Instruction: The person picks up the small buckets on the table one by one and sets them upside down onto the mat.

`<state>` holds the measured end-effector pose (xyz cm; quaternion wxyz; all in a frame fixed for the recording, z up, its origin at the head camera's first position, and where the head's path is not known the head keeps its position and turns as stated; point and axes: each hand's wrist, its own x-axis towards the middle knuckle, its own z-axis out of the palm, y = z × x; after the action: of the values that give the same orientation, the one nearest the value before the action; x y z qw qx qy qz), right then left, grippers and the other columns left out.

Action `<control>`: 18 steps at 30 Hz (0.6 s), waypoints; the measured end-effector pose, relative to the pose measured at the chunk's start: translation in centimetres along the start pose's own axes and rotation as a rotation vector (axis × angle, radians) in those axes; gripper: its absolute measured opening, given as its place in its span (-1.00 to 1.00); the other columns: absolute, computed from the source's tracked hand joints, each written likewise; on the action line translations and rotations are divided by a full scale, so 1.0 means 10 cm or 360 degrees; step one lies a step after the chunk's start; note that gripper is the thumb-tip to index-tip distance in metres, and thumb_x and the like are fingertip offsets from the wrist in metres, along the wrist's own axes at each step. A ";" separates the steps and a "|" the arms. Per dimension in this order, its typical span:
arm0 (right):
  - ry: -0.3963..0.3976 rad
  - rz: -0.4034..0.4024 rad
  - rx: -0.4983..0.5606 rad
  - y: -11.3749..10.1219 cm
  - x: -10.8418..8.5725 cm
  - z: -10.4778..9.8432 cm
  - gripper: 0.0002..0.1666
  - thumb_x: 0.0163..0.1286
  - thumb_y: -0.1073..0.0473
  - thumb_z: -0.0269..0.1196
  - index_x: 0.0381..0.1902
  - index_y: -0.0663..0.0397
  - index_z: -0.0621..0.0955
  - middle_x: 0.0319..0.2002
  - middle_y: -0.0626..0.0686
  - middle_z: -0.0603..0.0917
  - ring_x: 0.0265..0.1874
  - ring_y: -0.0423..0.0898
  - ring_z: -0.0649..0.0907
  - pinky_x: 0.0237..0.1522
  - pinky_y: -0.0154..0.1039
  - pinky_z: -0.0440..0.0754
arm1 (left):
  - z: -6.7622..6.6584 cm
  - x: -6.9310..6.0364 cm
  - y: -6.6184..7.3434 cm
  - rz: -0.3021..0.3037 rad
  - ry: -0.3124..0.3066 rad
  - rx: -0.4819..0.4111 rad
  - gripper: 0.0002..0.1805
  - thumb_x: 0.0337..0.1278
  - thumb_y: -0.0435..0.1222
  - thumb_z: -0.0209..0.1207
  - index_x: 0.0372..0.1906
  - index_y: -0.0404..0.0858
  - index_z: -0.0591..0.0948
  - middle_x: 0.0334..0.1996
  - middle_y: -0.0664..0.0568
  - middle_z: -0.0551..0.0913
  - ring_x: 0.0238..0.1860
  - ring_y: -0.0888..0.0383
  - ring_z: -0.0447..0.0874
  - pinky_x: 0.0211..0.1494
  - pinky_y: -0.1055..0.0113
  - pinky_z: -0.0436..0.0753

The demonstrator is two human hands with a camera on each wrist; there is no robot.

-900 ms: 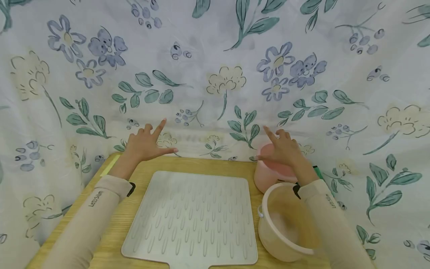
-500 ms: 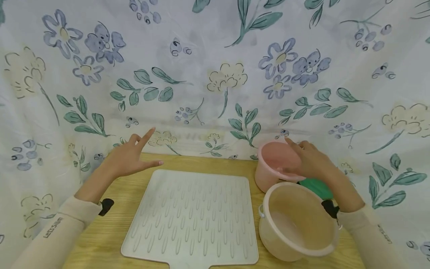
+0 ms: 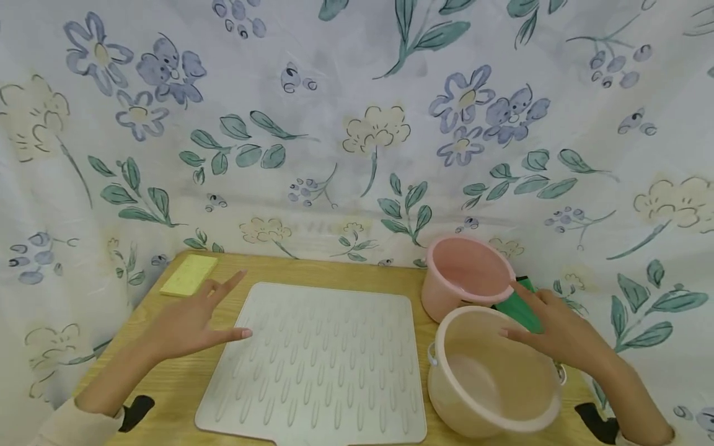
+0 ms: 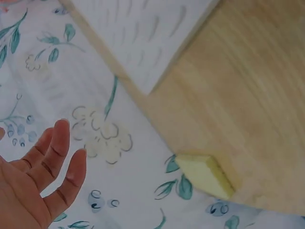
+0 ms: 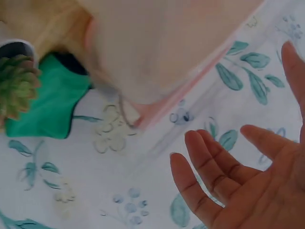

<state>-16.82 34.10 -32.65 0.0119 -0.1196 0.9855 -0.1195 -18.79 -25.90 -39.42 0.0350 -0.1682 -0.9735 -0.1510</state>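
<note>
My left hand (image 3: 186, 322) hovers at the left side of the white ridged board (image 3: 329, 359), thumb and index finger spread apart, holding nothing. Beyond its fingers lies a yellow sponge-like block (image 3: 189, 275) at the table's back left corner. Over on the right, my right hand (image 3: 563, 328) is held above the rim of the cream bucket (image 3: 474, 402), also with nothing in it. Behind that bucket stands a pink bucket (image 3: 446, 303). In the right wrist view the fingers (image 5: 205, 167) are spread and loosely bent.
A green item (image 3: 519, 313) with black edging lies behind the buckets, its kind unclear. The right wrist view also has a succulent plant (image 5: 19, 88) beside it. Floral sheeting (image 3: 357, 124) hangs behind and beside the wooden table (image 3: 268, 266).
Both hands have moved apart and back toward the person, down in the head view. The left hand has uncovered the yellow block, the right hand the pink bucket.
</note>
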 end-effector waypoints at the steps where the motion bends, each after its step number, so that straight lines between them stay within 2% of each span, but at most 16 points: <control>1: 0.0007 0.0008 0.0021 0.05 -0.05 0.04 0.20 0.24 -0.33 0.32 0.57 0.18 0.07 0.00 0.38 0.44 -0.33 -0.01 0.54 -0.45 -0.12 0.49 | 0.05 -0.07 -0.01 -0.0008 -0.0009 -0.0015 0.15 -0.03 0.35 0.25 0.60 0.17 -0.07 0.10 -0.21 0.45 -0.63 0.27 0.33 -0.64 0.38 0.33; 4: 0.0026 0.0063 0.0047 0.18 -0.20 0.14 0.17 0.27 -0.27 0.33 0.57 0.19 0.06 0.01 0.41 0.46 -0.31 0.03 0.58 -0.41 -0.03 0.55 | 0.18 -0.25 -0.03 -0.0045 -0.0029 -0.0041 0.13 -0.04 0.34 0.27 0.59 0.21 -0.03 0.01 -0.08 0.46 -0.60 0.33 0.31 -0.61 0.39 0.31; 7: 0.0043 0.0088 0.0050 0.27 -0.30 0.21 0.15 0.26 -0.22 0.36 0.55 0.24 0.09 -0.05 0.39 0.49 -0.31 0.04 0.60 -0.39 0.01 0.58 | 0.26 -0.36 -0.09 -0.0091 -0.0041 -0.0069 0.11 -0.03 0.33 0.28 0.59 0.23 -0.03 0.00 -0.02 0.45 -0.54 0.36 0.31 -0.60 0.39 0.30; 13: 0.0020 0.0193 0.0061 0.34 -0.43 0.27 0.16 0.25 -0.23 0.37 0.54 0.26 0.11 -0.10 0.31 0.51 -0.29 0.04 0.62 -0.39 0.04 0.61 | 0.32 -0.44 -0.17 -0.0150 -0.0049 -0.0083 0.11 0.00 0.32 0.27 0.59 0.25 -0.06 0.01 -0.02 0.45 -0.51 0.35 0.30 -0.58 0.39 0.28; 18: 0.0069 0.0197 0.0071 0.40 -0.51 0.36 0.16 0.20 -0.21 0.41 0.51 0.28 0.17 -0.14 0.26 0.53 -0.22 0.12 0.63 -0.36 0.12 0.61 | 0.34 -0.48 -0.21 -0.0182 -0.0059 -0.0080 0.11 0.00 0.32 0.27 0.59 0.25 -0.06 -0.04 0.00 0.43 -0.51 0.36 0.30 -0.60 0.39 0.29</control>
<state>-12.65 38.23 -37.13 0.0005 -0.0556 0.9881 -0.1432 -15.07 -28.25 -43.81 0.0040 -0.1157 -0.9779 -0.1741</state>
